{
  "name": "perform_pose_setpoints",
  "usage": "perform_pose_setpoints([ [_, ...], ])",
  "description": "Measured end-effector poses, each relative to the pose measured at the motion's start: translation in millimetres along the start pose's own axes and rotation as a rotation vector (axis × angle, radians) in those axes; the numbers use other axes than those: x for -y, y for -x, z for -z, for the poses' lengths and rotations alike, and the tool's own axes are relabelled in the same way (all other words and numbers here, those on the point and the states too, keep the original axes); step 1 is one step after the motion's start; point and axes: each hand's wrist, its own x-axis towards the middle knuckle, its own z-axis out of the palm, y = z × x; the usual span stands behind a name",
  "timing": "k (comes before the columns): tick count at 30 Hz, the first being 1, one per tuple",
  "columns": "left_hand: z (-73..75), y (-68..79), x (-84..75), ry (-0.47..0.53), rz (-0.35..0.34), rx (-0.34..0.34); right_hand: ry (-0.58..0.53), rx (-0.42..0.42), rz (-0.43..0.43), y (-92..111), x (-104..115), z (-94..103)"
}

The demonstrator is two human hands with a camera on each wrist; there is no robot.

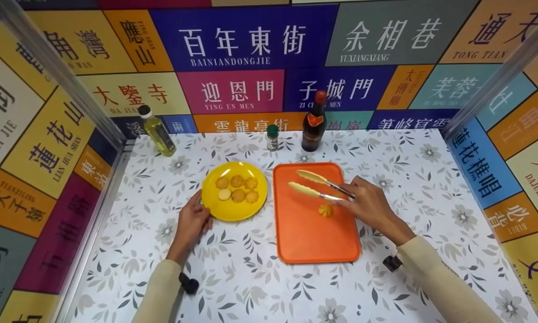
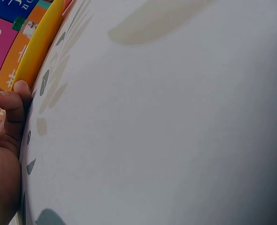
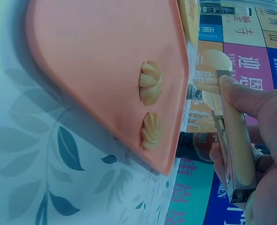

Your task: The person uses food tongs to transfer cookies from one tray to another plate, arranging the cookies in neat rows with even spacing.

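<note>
My left hand [image 1: 191,220] holds the left rim of a yellow plate [image 1: 235,214]; its fingers also show beside the yellow edge in the left wrist view. Several cookies [image 1: 237,196] lie on this plate in two rows. Over an orange tray [image 1: 313,240], my right hand [image 1: 371,204] grips metal tongs [image 1: 305,189] with cream tips. The tips stand apart, pointing left, with nothing between them. One cookie [image 1: 325,210] shows on the tray below the tongs. In the right wrist view, two cookies, a ridged one [image 3: 151,83] and a swirled one [image 3: 152,131], lie near the tray's edge.
Along the back of the flower-patterned table [image 1: 246,278] stand an oil bottle [image 1: 159,134], a small green-capped jar [image 1: 273,138] and a dark red-capped bottle [image 1: 312,125]. Printed sign panels [image 1: 246,40] enclose the back and sides.
</note>
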Motion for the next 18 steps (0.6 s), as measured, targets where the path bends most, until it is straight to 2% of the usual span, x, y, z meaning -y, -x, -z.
perform_pose_setpoints([
  [9, 0.3, 1.2, 2.3, 0.032, -0.017, 0.008, 0.008, -0.016, 0.004, 10, -5, 1.8],
  [18, 1.1, 0.1, 3.4, 0.016, 0.007, 0.005, -0.015, -0.031, -0.002, 21, -10, 4.9],
])
